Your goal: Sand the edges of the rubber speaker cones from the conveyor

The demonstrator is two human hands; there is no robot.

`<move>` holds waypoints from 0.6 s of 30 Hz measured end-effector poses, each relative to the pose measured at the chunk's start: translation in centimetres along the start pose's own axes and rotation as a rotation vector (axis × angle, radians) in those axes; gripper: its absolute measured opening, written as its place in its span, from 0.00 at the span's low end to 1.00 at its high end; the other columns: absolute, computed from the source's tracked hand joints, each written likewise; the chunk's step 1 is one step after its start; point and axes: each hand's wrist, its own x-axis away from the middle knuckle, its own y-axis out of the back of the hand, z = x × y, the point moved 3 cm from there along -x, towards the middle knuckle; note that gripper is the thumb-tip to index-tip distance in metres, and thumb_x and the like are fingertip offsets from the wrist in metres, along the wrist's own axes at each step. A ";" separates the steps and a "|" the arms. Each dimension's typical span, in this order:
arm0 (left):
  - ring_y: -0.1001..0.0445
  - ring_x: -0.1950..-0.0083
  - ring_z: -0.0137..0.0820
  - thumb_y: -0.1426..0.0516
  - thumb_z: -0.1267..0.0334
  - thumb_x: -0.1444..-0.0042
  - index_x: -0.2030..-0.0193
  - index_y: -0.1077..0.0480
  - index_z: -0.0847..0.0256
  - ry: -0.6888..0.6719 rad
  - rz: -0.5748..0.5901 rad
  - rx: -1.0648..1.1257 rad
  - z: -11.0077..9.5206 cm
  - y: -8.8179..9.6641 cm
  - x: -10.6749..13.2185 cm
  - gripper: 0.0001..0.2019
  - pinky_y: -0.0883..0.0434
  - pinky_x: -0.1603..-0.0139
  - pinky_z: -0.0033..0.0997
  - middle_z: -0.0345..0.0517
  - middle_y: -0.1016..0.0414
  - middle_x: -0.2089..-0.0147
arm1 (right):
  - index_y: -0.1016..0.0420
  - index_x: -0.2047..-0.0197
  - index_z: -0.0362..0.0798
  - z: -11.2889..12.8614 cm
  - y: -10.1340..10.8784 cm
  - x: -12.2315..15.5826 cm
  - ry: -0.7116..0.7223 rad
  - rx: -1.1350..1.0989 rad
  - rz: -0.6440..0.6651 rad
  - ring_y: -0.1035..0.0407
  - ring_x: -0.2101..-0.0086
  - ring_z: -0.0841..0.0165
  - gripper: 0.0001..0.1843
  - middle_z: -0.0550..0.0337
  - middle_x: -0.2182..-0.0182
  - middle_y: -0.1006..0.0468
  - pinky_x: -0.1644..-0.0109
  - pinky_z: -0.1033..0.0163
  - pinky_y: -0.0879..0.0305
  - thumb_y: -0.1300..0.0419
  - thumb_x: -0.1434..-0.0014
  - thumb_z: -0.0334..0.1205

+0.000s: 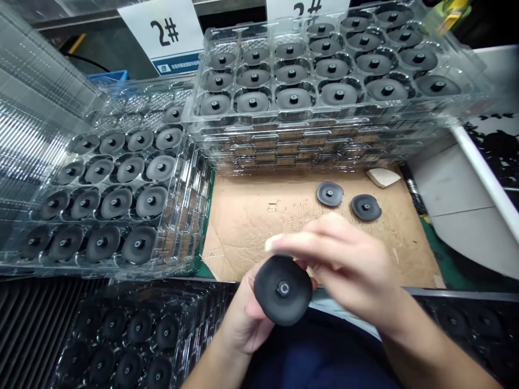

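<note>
My left hand (245,319) cradles a round black rubber disc (283,290) with a small central hub, its face turned toward me. My right hand (343,265) is blurred and comes in from the right, with its fingers closed over the disc's upper edge. Part of the left fingers is hidden behind the disc. Two similar black discs (330,194) (366,207) lie on a sheet of brown cardboard (247,229) just beyond my hands.
Clear plastic trays of black discs stand in a tall stack (320,143) at the back and on the left (190,183). Another stack (211,308) lies at lower left. A white scrap (383,177) sits on the cardboard, and "2#" signs (164,35) stand behind.
</note>
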 end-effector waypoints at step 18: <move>0.22 0.57 0.35 0.31 0.51 0.68 0.54 0.25 0.52 -0.026 0.088 0.146 0.0 0.1 0.1 0.29 0.28 0.55 0.27 0.41 0.19 0.56 | 0.27 0.51 0.50 -1.1 -0.2 3.0 -0.245 0.101 -0.127 0.30 0.70 0.71 0.13 0.59 0.65 0.21 0.69 0.66 0.36 0.46 0.38 0.33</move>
